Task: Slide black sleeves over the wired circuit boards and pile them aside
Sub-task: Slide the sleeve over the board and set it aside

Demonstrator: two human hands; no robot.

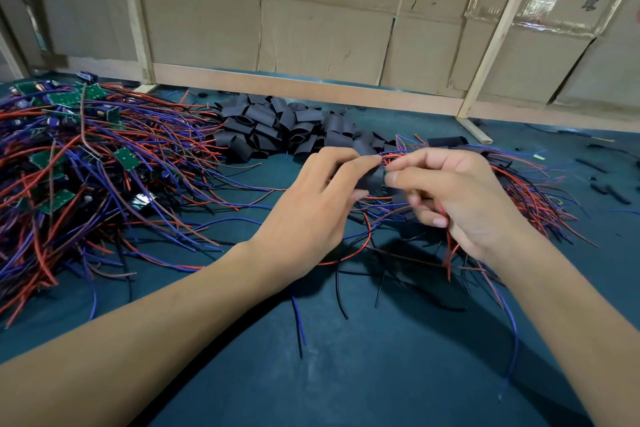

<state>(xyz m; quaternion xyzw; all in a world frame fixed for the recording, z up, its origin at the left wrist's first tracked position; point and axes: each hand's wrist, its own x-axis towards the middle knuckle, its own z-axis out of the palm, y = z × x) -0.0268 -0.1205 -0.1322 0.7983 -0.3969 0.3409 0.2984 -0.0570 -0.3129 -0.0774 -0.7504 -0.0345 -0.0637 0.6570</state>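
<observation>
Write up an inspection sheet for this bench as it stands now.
Surface: dark green table, dusty.
Job's things: black sleeve pinched over a green board, held between both hands; empty sleeves pile; unsleeved boards heap.
Clutter: black offcuts at right edge.
Grippers: left hand pinches the sleeve; right hand grips the wired board.
Cables: red, blue, black wires trail beyond the right hand.
Surroundings: cardboard wall, wooden battens.

The black sleeve (370, 179) pinched between the left hand (311, 208) and right hand (464, 201) is mostly hidden by fingertips, and the circuit board (384, 173) shows only as a green sliver. The far-left heap of wired boards (69, 156) runs off the left edge. Small black scraps (607, 191) at far right are too small to tell.
</observation>
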